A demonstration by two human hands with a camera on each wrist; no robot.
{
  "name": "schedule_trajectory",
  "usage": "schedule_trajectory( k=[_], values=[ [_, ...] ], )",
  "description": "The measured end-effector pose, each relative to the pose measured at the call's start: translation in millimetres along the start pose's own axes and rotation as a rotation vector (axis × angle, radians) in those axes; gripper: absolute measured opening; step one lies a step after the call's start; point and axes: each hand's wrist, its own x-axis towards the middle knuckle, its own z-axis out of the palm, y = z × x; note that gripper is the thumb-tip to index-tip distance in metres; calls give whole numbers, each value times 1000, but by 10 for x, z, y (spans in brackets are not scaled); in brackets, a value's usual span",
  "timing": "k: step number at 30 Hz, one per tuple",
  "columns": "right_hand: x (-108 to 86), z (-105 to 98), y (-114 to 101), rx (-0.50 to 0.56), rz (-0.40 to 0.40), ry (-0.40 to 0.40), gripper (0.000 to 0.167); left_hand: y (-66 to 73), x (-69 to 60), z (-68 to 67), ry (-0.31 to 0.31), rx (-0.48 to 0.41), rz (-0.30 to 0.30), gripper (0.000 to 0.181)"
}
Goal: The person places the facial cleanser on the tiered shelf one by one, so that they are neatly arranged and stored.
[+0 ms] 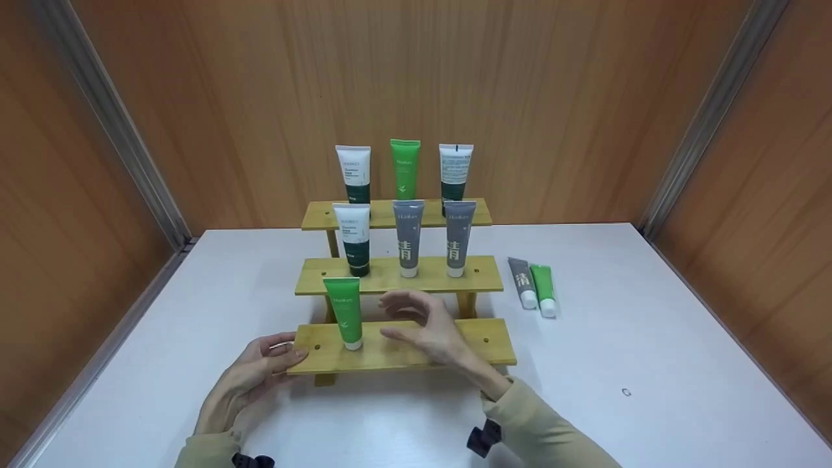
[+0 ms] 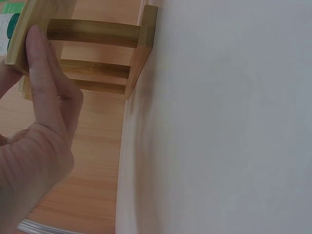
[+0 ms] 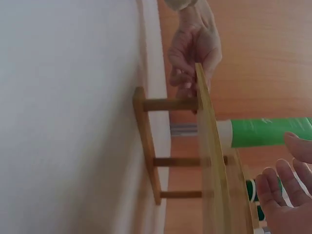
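Note:
A three-tier wooden display stand (image 1: 396, 359) carries upright squeeze tubes. My left hand (image 1: 255, 370) pinches the left end of its lowest shelf, thumb on top and fingers underneath; the left wrist view shows these fingers (image 2: 45, 83) against the board. On that shelf stands a green tube (image 1: 344, 313), cap down. Just right of it, my right hand (image 1: 429, 328) hovers over the shelf, fingers curved and apart, holding nothing. Above, the middle shelf holds a white and dark green tube (image 1: 355, 237) and two grey tubes (image 1: 408, 237). The top shelf holds another green tube (image 1: 405, 170) between two white and dark green ones.
Right of the stand, a grey tube (image 1: 522, 283) and a green tube (image 1: 543, 289) lie side by side on the white table (image 1: 650, 312). A small ring-like mark or object (image 1: 626, 392) is farther right. Wood-grain panels (image 1: 416, 78) enclose the table at the back and sides.

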Motion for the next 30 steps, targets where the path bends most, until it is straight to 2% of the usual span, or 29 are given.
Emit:
schedule_trajectory(
  k=[5,11,13,15,17,19,22,26,30],
  values=[
    [-189,-511,52,-99,-15,146,37,9,-4,1,9,-22,-15,84],
    [-376,-1236,359,-204,-98,369,26,-10,-8,-13,-1,-24,7,81],
    [-438,-1483,490,-255,-66,426,26,-15,-6,-15,-1,-19,14,80],
    [-510,-1707,612,-323,10,457,28,-19,-4,-15,7,-16,10,81],
    [-580,-1894,709,-420,105,451,32,-19,-5,-12,16,-14,2,82],
    [-644,-2043,785,-506,186,412,36,-19,-9,-5,37,-16,-9,83],
    [-712,-2191,857,-576,256,336,42,-19,-11,5,59,-19,-17,82],
    [-755,-2292,902,-558,329,259,50,-18,-5,11,68,-27,-23,82],
    [-767,-2326,909,-540,414,203,56,-9,3,-7,26,-31,-13,81]
  ],
)
